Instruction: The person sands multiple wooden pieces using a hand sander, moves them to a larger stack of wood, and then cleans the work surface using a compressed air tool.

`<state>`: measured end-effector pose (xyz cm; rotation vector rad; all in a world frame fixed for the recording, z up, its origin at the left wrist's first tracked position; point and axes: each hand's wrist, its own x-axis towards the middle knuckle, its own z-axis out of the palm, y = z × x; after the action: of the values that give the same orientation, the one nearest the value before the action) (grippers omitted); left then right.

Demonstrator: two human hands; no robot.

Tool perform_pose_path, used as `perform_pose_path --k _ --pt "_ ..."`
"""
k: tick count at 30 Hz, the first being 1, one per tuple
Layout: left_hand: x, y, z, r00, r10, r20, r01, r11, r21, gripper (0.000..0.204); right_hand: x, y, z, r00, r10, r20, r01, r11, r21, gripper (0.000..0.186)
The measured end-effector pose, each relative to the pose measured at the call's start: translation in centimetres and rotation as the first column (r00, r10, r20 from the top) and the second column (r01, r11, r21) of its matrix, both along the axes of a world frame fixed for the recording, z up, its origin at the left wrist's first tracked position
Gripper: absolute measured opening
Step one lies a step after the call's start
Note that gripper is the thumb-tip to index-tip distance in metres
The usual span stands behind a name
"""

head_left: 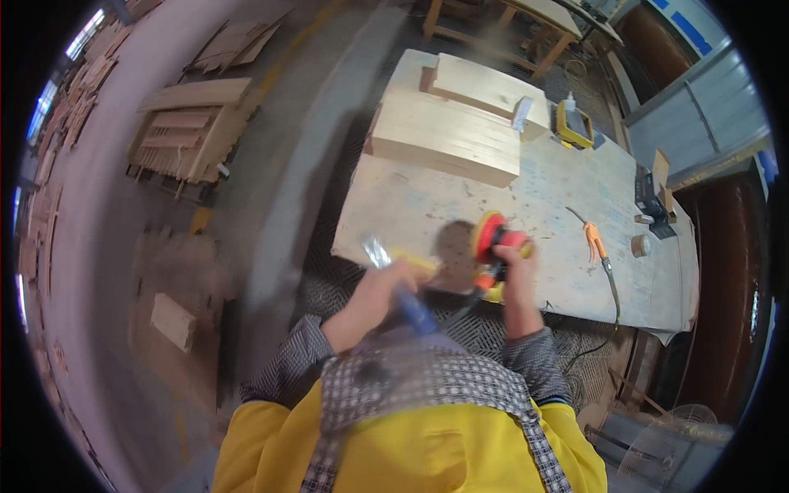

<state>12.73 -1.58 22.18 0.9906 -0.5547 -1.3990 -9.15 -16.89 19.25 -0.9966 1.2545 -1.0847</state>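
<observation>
My right hand (519,287) is closed around a red and black disc sander (498,240), its round pad tilted up on edge and turned left. A dark hose with an orange coupling (485,281) runs down from the sander. To the left, my left hand (371,297) grips a blue-handled tool with a shiny metal end (376,253); motion blur hides its exact kind. A yellow piece (415,261) shows at the fingers of that hand, too smeared to name. Both hands are above the near edge of the worktable (394,218).
Large pale wood blocks (448,135) lie at the table's far side. An orange air blow gun (593,238) on a hose, a tape roll (640,245), an open box (655,197) and a yellow container (573,127) are on the right. A wood stack (185,135) stands on the left floor.
</observation>
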Motion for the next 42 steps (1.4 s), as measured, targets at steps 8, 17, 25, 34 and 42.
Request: perform_pose_path --k 8,17,25,34,42 --pt "1.5 -3.5 1.7 0.916 0.029 -0.400 0.034 0.988 0.150 0.037 -21.0 -6.4 10.4 0.291 -0.171 -0.941 -0.531 0.790 -0.308 0.074" --pt "-4.4 -10.5 1.4 0.976 0.107 -0.189 -0.048 0.954 0.295 0.025 -23.6 -12.0 10.6 0.000 0.105 -0.994 -0.594 0.800 0.084 0.054" --pt "-7.0 -12.5 -0.4 0.950 0.172 -0.260 -0.081 0.942 0.327 0.033 -19.9 -18.9 0.1 0.326 0.338 -0.883 -0.633 0.772 0.062 0.068" --pt "-9.3 -14.1 -2.6 0.875 0.445 -0.191 -0.324 0.832 0.451 0.032 -20.7 -22.9 -1.2 0.164 0.283 -0.945 -0.676 0.730 0.101 0.075" --pt "-12.6 -20.0 -1.8 0.886 0.199 0.418 -0.304 0.931 0.201 0.016 -8.3 -16.3 3.2 0.455 0.709 -0.538 -0.888 0.407 -0.214 0.065"
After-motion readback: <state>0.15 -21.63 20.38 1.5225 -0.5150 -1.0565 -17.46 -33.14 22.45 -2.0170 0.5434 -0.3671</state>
